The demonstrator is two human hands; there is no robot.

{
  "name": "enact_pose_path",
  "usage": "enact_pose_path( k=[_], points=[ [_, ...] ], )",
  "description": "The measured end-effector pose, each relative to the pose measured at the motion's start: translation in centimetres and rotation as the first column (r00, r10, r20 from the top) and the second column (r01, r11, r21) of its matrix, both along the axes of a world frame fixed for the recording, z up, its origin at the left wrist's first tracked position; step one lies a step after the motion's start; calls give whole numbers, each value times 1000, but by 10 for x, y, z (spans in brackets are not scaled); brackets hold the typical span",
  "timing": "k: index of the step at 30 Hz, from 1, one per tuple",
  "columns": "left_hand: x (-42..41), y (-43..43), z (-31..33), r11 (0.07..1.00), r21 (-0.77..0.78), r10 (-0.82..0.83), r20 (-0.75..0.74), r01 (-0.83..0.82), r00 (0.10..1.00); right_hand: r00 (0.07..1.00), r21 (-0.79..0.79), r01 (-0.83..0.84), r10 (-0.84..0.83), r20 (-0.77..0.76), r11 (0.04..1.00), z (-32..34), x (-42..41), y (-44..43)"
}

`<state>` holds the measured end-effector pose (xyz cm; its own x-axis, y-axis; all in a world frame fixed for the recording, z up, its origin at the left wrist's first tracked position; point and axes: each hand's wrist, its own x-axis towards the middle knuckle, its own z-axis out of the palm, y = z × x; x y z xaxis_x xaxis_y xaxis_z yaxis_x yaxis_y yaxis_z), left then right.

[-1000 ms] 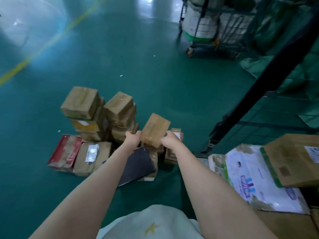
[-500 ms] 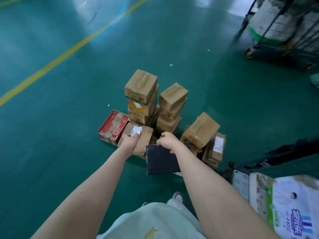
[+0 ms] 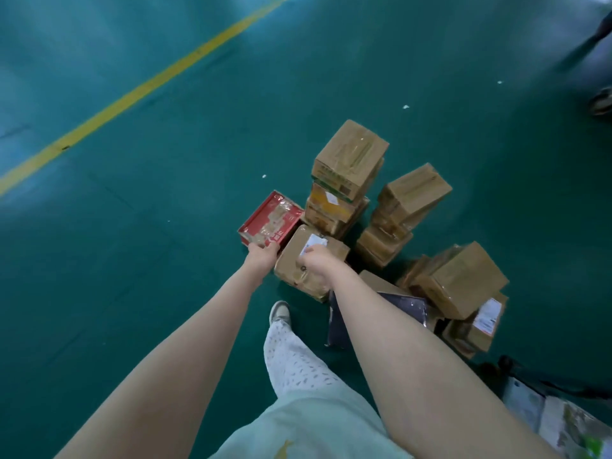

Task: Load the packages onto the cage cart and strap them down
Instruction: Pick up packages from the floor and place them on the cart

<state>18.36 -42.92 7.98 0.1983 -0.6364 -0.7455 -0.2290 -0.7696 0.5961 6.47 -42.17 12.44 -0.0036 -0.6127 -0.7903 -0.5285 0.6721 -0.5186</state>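
Observation:
Several taped cardboard packages stand in stacks on the green floor. My left hand [image 3: 261,257] grips the near edge of a flat red box [image 3: 270,218] lying at the left of the pile. My right hand [image 3: 317,260] lies with curled fingers on a brown box [image 3: 298,263], beside its white label. A dark flat package [image 3: 404,304] lies under my right forearm. To the right sits another taped box [image 3: 460,279] atop smaller labelled ones. The taller stacks [image 3: 351,160] stand behind.
A white printed package [image 3: 563,425] and a dark cart edge [image 3: 530,382] show at the lower right corner. My shoe [image 3: 280,311] is planted just before the pile. A yellow floor line [image 3: 132,94] runs across the upper left. A blurred wheel [image 3: 601,101] sits far right.
The view swung left and down over the pile. My left hand went from the labelled brown box to the red box. My right hand left the dark package for the labelled brown box.

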Motion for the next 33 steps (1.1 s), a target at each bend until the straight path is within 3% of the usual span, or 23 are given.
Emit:
enact_pose_path(
  k=[6,12,20,25,33],
  points=[
    [30,-83,-9,991,-14,-131,78,132,988,997,43,51,-54,63,998,-20,36,-93],
    [64,-150,-72,971,138,-212,128,194,969,996,105,78,-82,32,991,-76,54,-154],
    [87,-216,-190,936,144,-343,177,321,923,975,172,219,-221,-6,960,-208,71,-203],
    [110,-218,-312,896,165,-437,163,412,884,971,162,239,-234,-50,957,-334,94,-221],
    [147,-250,-451,920,172,-387,267,351,883,948,161,313,-298,-108,936,-500,121,-233]
  ],
)
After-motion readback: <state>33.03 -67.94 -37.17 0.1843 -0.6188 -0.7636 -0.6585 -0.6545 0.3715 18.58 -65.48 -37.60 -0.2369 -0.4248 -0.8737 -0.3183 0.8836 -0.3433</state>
